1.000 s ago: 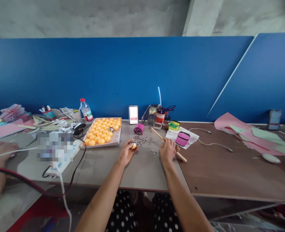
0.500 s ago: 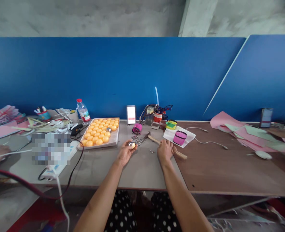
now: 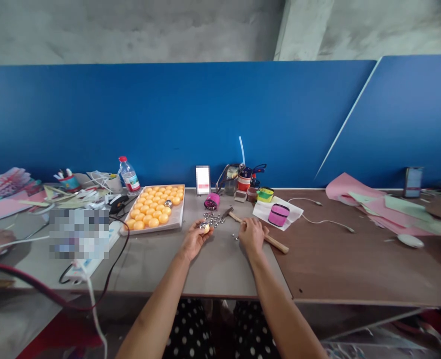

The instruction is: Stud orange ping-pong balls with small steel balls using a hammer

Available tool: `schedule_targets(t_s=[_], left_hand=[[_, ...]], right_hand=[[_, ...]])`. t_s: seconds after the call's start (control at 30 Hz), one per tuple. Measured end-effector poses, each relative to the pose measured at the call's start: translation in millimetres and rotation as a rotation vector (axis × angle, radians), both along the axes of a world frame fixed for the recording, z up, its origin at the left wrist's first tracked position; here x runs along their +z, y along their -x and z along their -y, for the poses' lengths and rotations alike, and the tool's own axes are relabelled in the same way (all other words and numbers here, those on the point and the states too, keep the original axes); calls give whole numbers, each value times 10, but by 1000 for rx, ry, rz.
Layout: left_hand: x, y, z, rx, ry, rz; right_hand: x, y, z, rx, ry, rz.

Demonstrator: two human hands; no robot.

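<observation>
Your left hand (image 3: 195,238) pinches a small yellow ball (image 3: 206,229) in its grip. It holds the ball just off the counter (image 3: 213,269) beside the heap of metal studs (image 3: 216,218), probably so the fingertips can steady it. Your right hand (image 3: 251,234) has its grip wrapped round the wooden handle of the hammer (image 3: 274,242), whose head lies low near the studs (handy to both hands). The tray (image 3: 149,230) of orange balls sits just to the left, within reach. Behind runs a blue partition (image 3: 168,124) under bare concrete, and other people's hands show at the far edges.
</observation>
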State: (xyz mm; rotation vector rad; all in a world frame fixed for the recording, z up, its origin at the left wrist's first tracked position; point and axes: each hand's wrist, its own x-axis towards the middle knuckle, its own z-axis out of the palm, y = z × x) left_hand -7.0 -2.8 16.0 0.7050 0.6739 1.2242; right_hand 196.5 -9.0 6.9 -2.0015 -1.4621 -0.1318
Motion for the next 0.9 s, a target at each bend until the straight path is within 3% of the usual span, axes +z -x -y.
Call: schedule_targets(t_s=[0.13, 0.4, 0.9], left_hand=[[-33, 7, -16, 3, -11, 4], [-34, 6, -14, -2, -5, 4], [-46, 20, -17, -17, 8, -12]], right_hand=[[-25, 63, -3, 158, 180, -2], [92, 69, 44, 251, 383, 46], [-28, 41, -23, 385, 282, 62]])
